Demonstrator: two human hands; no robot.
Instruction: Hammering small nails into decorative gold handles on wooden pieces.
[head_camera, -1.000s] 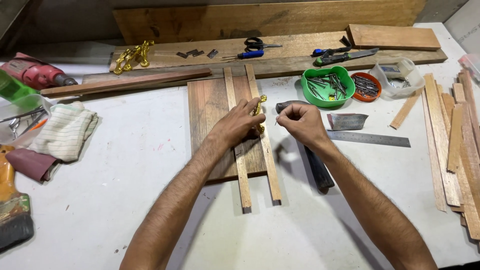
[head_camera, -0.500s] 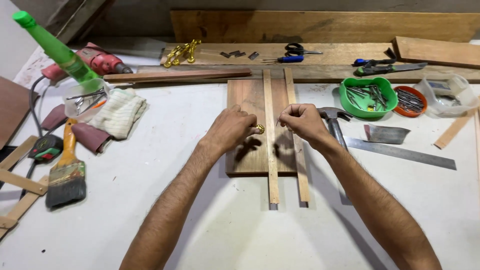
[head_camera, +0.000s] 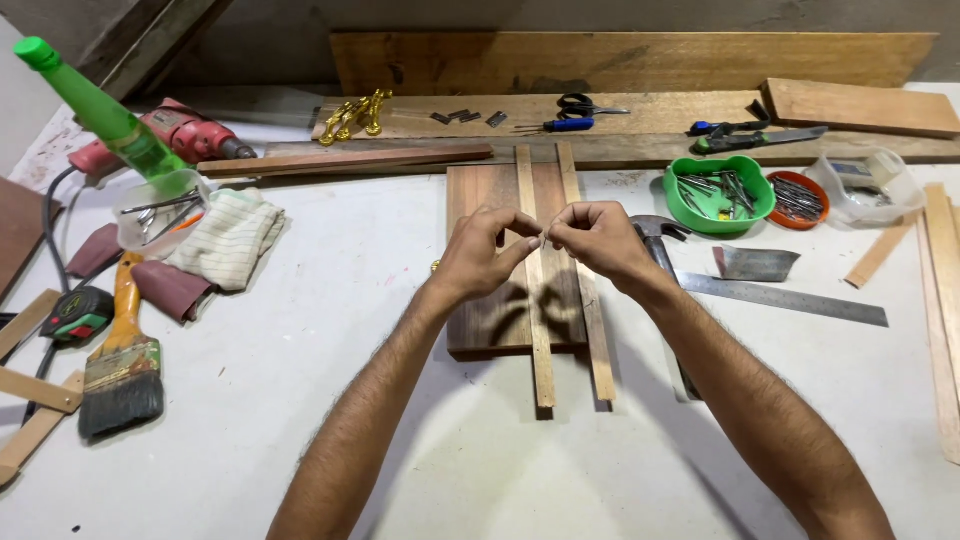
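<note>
— Wooden dark board (head_camera: 490, 300) lies flat on the white table (head_camera: 300, 420), two pale thin strips (head_camera: 540, 330) along it, seemingly unfastened.

— And the hands?

— Left hand (head_camera: 480, 255) and right hand (head_camera: 600, 240) hover above, fingertips pinched together on something too small to identify.

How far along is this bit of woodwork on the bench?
Early, it seems. Two thin strips already lie lengthwise on the dark board, with no nails visible in them. The left hand and right hand meet above the board, pinching something too small to identify. The hammer lies unused beside the board, and the green bowl of nails is still full.
</note>
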